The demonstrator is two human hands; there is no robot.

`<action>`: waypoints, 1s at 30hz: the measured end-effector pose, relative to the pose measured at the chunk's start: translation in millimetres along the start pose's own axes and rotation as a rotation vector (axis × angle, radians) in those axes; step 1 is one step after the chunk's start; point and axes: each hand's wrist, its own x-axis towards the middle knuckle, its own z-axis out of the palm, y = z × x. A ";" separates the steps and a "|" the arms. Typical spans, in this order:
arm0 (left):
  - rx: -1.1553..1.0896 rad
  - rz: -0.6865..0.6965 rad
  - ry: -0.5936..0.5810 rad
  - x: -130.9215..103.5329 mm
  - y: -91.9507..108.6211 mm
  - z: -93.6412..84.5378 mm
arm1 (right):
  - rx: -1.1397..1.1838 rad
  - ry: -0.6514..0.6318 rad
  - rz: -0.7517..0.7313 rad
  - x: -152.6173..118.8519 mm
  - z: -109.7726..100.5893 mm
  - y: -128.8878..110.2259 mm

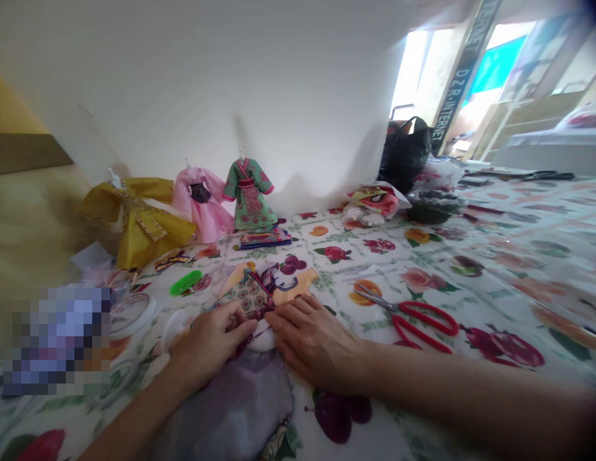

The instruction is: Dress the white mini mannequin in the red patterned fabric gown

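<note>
A small patterned cloth (247,296) lies on the tabletop (403,397), in front of the person and between the two hands. It is just beyond the left hand (209,333) and to the left of the fingers of the right hand (310,333); both hands are about equally near. Its dark red edging slants, but folds and fingers hide its outline, so its long axis is unclear.

The right grip is palm down, fingers side by side over the near edge; whether they pinch anything cannot be told. The left thumb stands a little off the forefinger, other fingers curled; whether they hold cloth is hidden too.

A pale orange piece (295,286) sits beyond the right fingertips, and a grey cloth (230,410) spreads nearer the person. Red-handled scissors (398,310) lie to the right. Farther back, yellow (144,224), pink (212,214) and green (247,192) doll dresses stand near the wall.
</note>
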 end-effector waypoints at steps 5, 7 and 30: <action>0.019 0.002 0.003 -0.1 0.7 -0.2 | 0.003 -0.004 0.020 0.4 -2.1 0.8; 0.020 0.007 0.008 -1.2 2.7 -1.1 | 0.005 -0.003 0.039 0.3 -4.7 1.1; -0.165 -0.034 -0.201 4.9 -2.0 -8.2 | -0.126 0.193 -0.194 -6.5 3.1 2.4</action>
